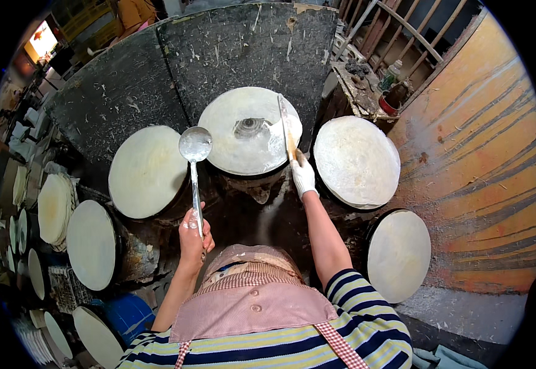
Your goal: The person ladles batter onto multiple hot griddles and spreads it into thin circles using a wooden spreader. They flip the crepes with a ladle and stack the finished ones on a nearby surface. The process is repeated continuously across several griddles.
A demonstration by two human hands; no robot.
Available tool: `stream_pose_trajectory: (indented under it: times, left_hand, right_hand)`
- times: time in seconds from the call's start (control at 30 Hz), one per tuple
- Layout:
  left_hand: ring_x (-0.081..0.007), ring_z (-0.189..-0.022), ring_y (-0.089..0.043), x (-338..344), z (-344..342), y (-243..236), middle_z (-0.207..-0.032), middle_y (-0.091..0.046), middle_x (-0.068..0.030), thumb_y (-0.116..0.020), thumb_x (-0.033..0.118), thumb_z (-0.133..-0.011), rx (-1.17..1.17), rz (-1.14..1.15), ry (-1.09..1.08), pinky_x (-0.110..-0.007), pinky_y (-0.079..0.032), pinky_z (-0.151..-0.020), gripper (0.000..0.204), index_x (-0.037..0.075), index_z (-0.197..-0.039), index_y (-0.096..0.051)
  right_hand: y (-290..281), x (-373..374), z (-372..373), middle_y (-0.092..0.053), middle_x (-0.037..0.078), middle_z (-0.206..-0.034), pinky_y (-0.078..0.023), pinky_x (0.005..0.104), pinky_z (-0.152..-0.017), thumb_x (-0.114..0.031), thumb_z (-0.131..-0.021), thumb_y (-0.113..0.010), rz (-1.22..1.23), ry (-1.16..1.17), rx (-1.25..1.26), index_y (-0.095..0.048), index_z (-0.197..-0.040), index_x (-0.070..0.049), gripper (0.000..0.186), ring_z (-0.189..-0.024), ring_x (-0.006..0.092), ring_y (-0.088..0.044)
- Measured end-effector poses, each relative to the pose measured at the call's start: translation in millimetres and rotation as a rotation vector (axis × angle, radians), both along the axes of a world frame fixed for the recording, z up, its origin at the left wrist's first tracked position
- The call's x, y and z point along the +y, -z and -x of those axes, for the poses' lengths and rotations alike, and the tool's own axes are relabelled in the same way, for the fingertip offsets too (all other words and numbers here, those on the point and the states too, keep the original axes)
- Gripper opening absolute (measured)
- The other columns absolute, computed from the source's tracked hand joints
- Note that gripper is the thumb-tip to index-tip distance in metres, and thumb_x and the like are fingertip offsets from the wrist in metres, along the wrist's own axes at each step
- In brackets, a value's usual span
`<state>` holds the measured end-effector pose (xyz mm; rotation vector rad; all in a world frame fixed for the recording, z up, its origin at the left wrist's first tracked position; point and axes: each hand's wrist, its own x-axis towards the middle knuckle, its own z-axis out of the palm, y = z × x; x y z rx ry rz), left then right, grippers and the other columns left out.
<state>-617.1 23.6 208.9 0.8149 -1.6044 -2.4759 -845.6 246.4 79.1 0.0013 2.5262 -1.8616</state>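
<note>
Closed around the handle of a metal ladle [196,145], my bare left hand [195,235] holds it upright, its bowl in front of the gap between two round pale discs. White residue marks my fingers. My right hand [303,176], in a white glove, grips the brownish handle of a long flat spatula [284,117]. Its blade lies across the right side of the central round disc [225,120]. That disc is coated off-white, with a dark grey bare patch at its middle and a whiter smear beside the blade.
A pale disc stands left [148,172] and another right [357,163] of the central one, with several more around me. Behind rises a curved dark splattered panel [243,49]. At the back right, a cluttered ledge holds a bottle [391,74] and a red bowl [389,106].
</note>
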Motion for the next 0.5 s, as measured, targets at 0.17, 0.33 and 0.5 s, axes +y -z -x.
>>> stream_pose_trajectory:
  times: [0.17, 0.33, 0.5]
  left_hand:
    - [-0.0053, -0.033, -0.031, -13, -2, -9, -0.056, -0.038, 0.0011, -0.037, 0.027, -0.094, -0.004, -0.020, -0.033, -0.022, -0.027, -0.030, 0.035, 0.005, -0.120, -0.042]
    - [-0.0054, -0.033, -0.031, -22, 0, -6, -0.056, -0.038, 0.0011, -0.036, 0.028, -0.094, 0.033, -0.037, 0.015, -0.021, -0.028, -0.030, 0.035, 0.005, -0.119, -0.042]
    - [-0.0056, -0.034, -0.031, -32, 1, -5, -0.056, -0.038, 0.0008, -0.036, 0.027, -0.094, 0.027, -0.048, 0.022, -0.021, -0.029, -0.030, 0.035, 0.004, -0.119, -0.042]
  right_hand:
    - [-9, -12, -34, -0.050, 0.014, -0.123, -0.034, 0.0276, -0.096, -0.021, -0.084, -0.049, -0.018, 0.087, -0.027, -0.044, -0.124, -0.001, 0.045, -0.115, 0.0215, -0.047]
    - [-21, -33, -26, -0.052, 0.015, -0.119, -0.035, 0.0265, -0.093, -0.019, -0.084, -0.051, 0.196, 0.020, -0.081, -0.045, -0.122, 0.002, 0.044, -0.109, 0.0197, -0.049]
    - [-26, -44, -66, -0.058, 0.003, -0.086, -0.042, 0.0200, -0.051, -0.019, -0.087, -0.050, 0.347, 0.237, -0.252, -0.046, -0.123, -0.004, 0.040, -0.057, 0.0060, -0.049]
